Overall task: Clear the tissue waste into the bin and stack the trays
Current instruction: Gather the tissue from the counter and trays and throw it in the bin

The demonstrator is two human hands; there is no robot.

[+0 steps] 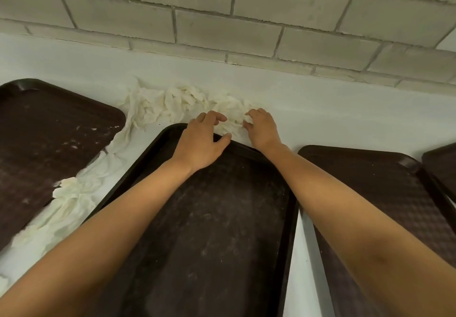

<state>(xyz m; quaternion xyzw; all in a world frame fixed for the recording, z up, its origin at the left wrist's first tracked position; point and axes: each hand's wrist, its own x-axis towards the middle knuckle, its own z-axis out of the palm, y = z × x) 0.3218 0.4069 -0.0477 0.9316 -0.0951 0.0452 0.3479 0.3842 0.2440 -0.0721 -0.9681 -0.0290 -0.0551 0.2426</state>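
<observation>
- The left tray [49,131] lies flat on the white counter [320,109], dusted with pale crumbs.
- The tissue waste [158,106] is a crumpled white strip. It runs up the gap between the left tray and the middle tray [222,230], then bends right along the middle tray's far edge, below the brick wall [246,20].
- The left forearm stretches forward over the middle tray. The left hand [199,144] sits palm down at the tray's far rim, fingers loosely bent and spread and the thumb splayed to the right over the rim. Its fingertips reach the tissue's edge, but I cannot tell whether they press on it, and nothing is clasped.
- The right forearm crosses the middle tray's right corner. The right hand [261,129] is palm down just past the rim, with its fingers curled inward and pinching a wad at the right end of the tissue waste.
- That bunch of tissue lies between the two hands, on the counter.
- The right tray [382,193] lies beside the middle one, and a fourth tray [441,166] shows at the frame's edge.
</observation>
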